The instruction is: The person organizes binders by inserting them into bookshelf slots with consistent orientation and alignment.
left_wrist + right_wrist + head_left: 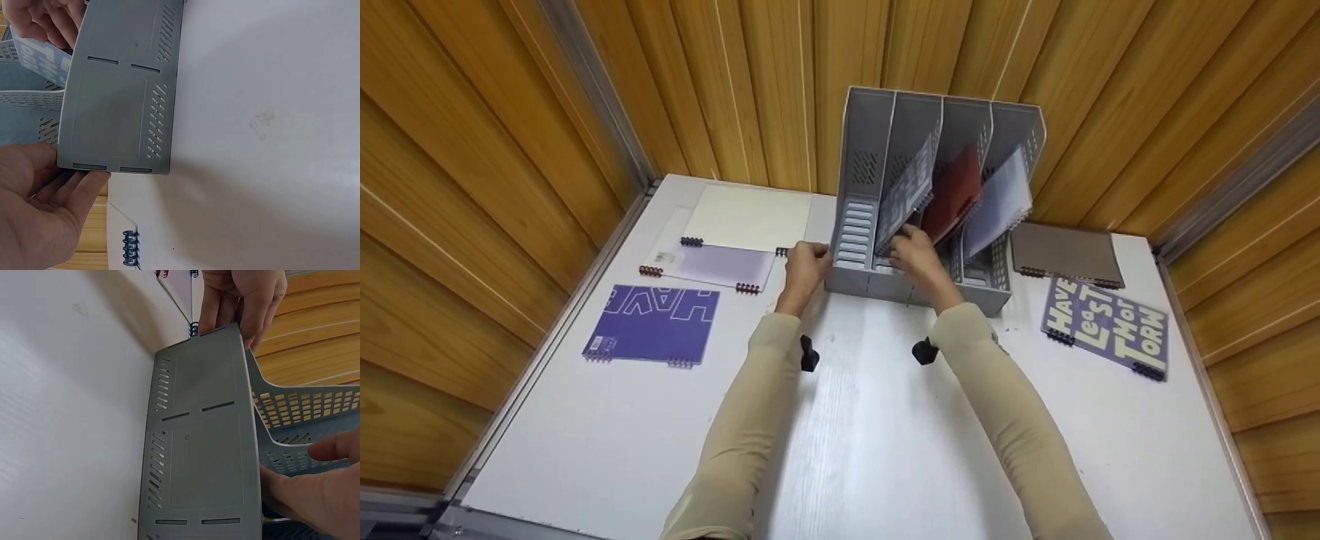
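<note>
My left hand [804, 271] grips the front left corner of a grey file organizer [922, 291], the thumb over the rim and the fingers against its outer side. In the organizer's second slot from the left leans a grey-blue spiral notebook [906, 187] with pale lettering. My right hand [916, 255] reaches into that slot, fingers bent at the notebook's lower spine edge. Whether it grips the notebook or only touches it is hidden. Farther right stand a red notebook [956, 193] and a pale translucent one [999, 204].
Left of the organizer lie a cream notebook [750, 216], a clear lilac notebook [712, 264] and a purple notebook [656, 324]. On the right are a brown notebook [1066, 255] and a lettered purple notebook [1106, 326]. Wooden walls [735, 90] enclose the white table [870, 435].
</note>
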A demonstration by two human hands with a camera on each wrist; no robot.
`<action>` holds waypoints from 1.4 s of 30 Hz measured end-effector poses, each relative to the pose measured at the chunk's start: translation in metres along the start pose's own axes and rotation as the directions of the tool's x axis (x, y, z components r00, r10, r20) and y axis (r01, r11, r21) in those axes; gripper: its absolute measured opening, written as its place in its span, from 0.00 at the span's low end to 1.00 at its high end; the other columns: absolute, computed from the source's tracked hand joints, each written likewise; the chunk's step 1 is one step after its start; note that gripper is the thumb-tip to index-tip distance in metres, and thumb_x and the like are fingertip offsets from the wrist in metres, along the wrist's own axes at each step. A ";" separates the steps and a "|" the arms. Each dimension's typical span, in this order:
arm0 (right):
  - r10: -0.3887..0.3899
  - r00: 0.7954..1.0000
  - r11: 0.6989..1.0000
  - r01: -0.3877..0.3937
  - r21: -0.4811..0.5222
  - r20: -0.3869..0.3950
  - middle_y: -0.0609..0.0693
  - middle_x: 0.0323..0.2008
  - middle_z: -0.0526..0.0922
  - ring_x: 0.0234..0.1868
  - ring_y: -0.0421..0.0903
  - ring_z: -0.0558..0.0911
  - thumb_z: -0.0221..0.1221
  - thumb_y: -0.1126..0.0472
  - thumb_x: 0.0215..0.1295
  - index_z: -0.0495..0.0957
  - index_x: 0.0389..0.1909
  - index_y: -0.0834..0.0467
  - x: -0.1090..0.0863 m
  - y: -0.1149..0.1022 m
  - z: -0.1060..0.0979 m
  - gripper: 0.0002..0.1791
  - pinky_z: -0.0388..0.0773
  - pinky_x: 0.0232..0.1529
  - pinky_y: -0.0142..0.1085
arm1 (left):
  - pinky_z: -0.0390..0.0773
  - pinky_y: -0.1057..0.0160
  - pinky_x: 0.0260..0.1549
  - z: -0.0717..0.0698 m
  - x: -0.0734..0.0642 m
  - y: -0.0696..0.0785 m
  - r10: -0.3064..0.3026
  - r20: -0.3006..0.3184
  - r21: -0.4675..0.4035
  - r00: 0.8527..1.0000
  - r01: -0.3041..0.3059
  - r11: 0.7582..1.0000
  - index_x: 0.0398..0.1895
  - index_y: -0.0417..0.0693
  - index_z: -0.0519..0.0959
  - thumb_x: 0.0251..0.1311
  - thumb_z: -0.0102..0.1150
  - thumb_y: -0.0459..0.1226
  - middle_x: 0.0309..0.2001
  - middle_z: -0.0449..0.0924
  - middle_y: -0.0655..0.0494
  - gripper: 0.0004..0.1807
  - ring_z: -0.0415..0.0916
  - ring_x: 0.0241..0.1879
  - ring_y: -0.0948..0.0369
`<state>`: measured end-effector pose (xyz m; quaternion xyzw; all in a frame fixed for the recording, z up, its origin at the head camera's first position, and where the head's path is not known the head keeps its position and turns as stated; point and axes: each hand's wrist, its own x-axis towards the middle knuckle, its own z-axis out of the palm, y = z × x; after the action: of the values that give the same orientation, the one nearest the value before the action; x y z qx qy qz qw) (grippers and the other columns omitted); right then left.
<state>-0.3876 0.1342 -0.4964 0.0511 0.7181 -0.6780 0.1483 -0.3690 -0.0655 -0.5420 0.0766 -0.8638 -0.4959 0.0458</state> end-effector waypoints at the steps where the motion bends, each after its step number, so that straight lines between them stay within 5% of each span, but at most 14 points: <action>1: -0.015 1.000 1.000 0.015 -0.015 0.003 0.70 0.75 0.56 0.74 0.65 0.63 0.41 0.66 0.79 0.42 0.79 0.68 -0.004 0.001 0.001 0.33 0.65 0.72 0.51 | 0.83 0.57 0.45 0.000 0.000 0.000 0.001 -0.003 0.002 1.000 -0.001 1.000 0.50 0.38 0.87 0.67 0.60 0.32 0.46 0.88 0.45 0.12 0.84 0.44 0.54; 6: -0.143 0.990 0.973 0.141 -0.183 0.004 0.69 0.72 0.65 0.70 0.63 0.70 0.44 0.66 0.78 0.57 0.75 0.70 -0.021 0.005 0.002 0.28 0.71 0.67 0.51 | 0.83 0.56 0.49 -0.001 0.002 0.002 0.010 0.009 0.016 1.000 -0.010 1.000 0.52 0.37 0.85 0.68 0.59 0.33 0.50 0.87 0.44 0.13 0.84 0.49 0.53; 12: -0.331 0.944 0.817 0.290 -0.498 0.006 0.63 0.64 0.78 0.62 0.57 0.80 0.51 0.68 0.71 0.73 0.67 0.66 -0.041 0.015 0.007 0.25 0.79 0.57 0.47 | 0.83 0.56 0.46 -0.002 0.002 0.003 0.008 0.013 0.010 1.000 -0.008 1.000 0.53 0.36 0.85 0.69 0.58 0.32 0.49 0.87 0.44 0.14 0.84 0.46 0.54; 17: -0.407 0.912 0.746 0.369 -0.555 0.059 0.62 0.60 0.81 0.56 0.58 0.84 0.52 0.69 0.66 0.77 0.64 0.66 -0.057 0.026 0.011 0.25 0.81 0.51 0.48 | 0.83 0.56 0.46 -0.002 0.004 0.005 0.015 0.007 0.039 1.000 -0.015 0.999 0.50 0.38 0.86 0.68 0.60 0.33 0.47 0.88 0.45 0.13 0.84 0.45 0.54; 22: -0.378 0.918 0.741 0.376 -0.557 0.117 0.60 0.62 0.80 0.58 0.57 0.83 0.51 0.67 0.68 0.76 0.65 0.62 -0.073 0.039 0.017 0.25 0.80 0.57 0.48 | 0.83 0.55 0.45 -0.003 0.007 0.009 0.054 0.004 0.069 0.999 -0.054 0.996 0.48 0.36 0.87 0.66 0.59 0.30 0.46 0.87 0.43 0.12 0.85 0.44 0.53; 30: -0.358 0.922 0.786 0.381 -0.487 0.144 0.60 0.61 0.80 0.57 0.58 0.83 0.52 0.68 0.67 0.78 0.62 0.62 -0.091 0.070 0.038 0.23 0.81 0.56 0.48 | 0.82 0.54 0.48 -0.007 0.007 0.006 0.097 0.029 0.158 0.995 -0.101 0.982 0.50 0.36 0.86 0.69 0.57 0.31 0.48 0.87 0.43 0.13 0.84 0.47 0.52; 36: -0.297 0.937 0.796 0.350 -0.494 0.185 0.59 0.61 0.81 0.58 0.58 0.83 0.54 0.68 0.68 0.79 0.62 0.62 -0.104 0.091 0.047 0.22 0.80 0.58 0.48 | 0.79 0.50 0.57 -0.019 -0.015 -0.008 0.112 0.142 0.228 0.983 -0.143 0.963 0.68 0.34 0.72 0.76 0.50 0.37 0.63 0.78 0.39 0.22 0.79 0.60 0.46; 42: -0.277 0.943 0.809 0.331 -0.486 0.182 0.58 0.62 0.80 0.59 0.58 0.82 0.54 0.67 0.70 0.79 0.62 0.60 -0.113 0.097 0.052 0.21 0.79 0.58 0.49 | 0.76 0.48 0.61 -0.047 -0.047 -0.022 0.244 0.173 0.281 0.954 -0.285 0.916 0.67 0.30 0.70 0.72 0.52 0.31 0.62 0.77 0.34 0.23 0.76 0.61 0.41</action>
<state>-0.2461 0.1044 -0.5596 -0.1405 0.8619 -0.4801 0.0826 -0.3132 -0.1078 -0.5373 -0.0685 -0.9330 -0.3508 0.0419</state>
